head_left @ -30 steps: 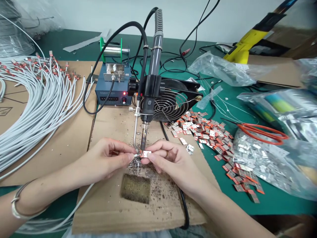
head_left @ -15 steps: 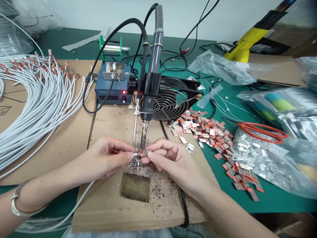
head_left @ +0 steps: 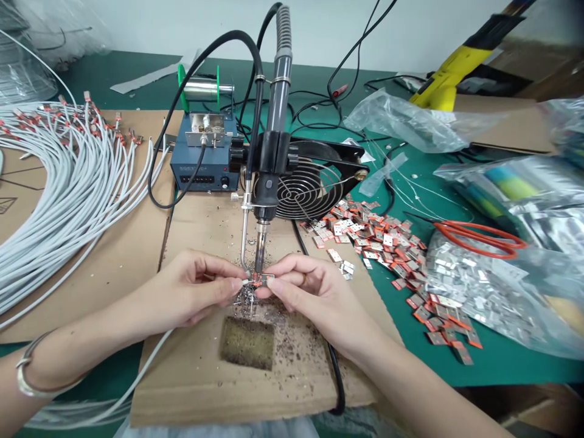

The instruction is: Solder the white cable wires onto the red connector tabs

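Note:
My left hand (head_left: 201,289) pinches the end of a white cable (head_left: 152,359), whose length trails down toward the lower left. Between the thumb and fingers of my right hand (head_left: 314,292) is a small USB plug (head_left: 264,280) with an orange-red part and a metal shell. Cable end and plug meet right under the tip of a clamped soldering iron (head_left: 261,240). A thin bent metal solder feed tube (head_left: 244,243) comes down beside the tip. Whether the wires touch the plug's contacts is too small to tell.
A brown sponge (head_left: 247,342) lies on the cardboard (head_left: 205,395) amid solder debris. Behind stand a blue solder feeder (head_left: 201,164) and a black fan (head_left: 305,191). Loose USB plugs (head_left: 387,243) are heaped at right; a bundle of white cables (head_left: 82,188) lies left.
The red light on the blue feeder looks dimmer now. Both hands hold nearly the same position under the iron; the whole view has shifted slightly.

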Motion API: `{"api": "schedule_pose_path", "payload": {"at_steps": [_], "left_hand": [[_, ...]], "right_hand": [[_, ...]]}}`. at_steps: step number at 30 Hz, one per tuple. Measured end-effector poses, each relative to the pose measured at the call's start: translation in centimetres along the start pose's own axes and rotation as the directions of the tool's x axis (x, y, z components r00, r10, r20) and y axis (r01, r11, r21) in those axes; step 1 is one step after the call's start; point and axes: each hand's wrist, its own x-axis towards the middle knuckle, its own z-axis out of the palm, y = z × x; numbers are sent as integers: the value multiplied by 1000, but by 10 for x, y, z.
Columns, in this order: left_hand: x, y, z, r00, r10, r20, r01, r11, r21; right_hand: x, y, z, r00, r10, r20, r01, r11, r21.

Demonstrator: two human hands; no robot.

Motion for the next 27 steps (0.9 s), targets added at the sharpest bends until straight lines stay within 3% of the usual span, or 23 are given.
{"api": "schedule_pose_path", "payload": {"at_steps": [12,20,27], "left_hand": [[-3,-1,0,1000,3,-8,-3,1000,-20],[3,-4,0,998,-42,-51,45,997,68],[2,0,2,998,-10,-55,16,995,102]], "right_hand": [[-1,0,0,1000,-11,24,10,999,31],[2,1,2,1000,-14,-12,14,998,-59],[2,1,1,1000,-8,-10,7,996,-87]]}}
